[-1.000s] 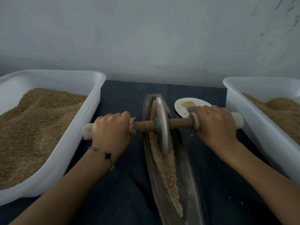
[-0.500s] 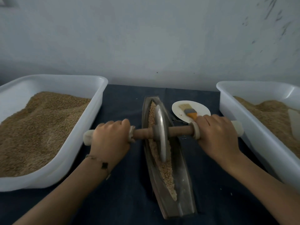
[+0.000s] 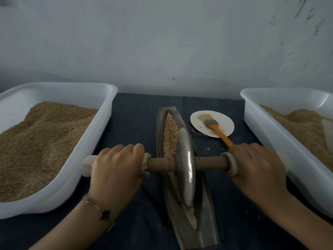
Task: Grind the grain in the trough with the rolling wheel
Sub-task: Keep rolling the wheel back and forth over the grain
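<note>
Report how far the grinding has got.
Done: grain is loaded in the trough. In hand: left hand and right hand grip the axle, the rolling wheel sitting in the trough's near half. Left: the grain at the far end looks whole and coarse, so plenty remains.

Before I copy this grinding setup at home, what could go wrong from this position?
The wheel sits well toward the near end of the trough; pulling further might run it off that end or push grain out. The right hand covers the brush handle's tip, so a forward stroke could knock the brush or its plate.
</note>
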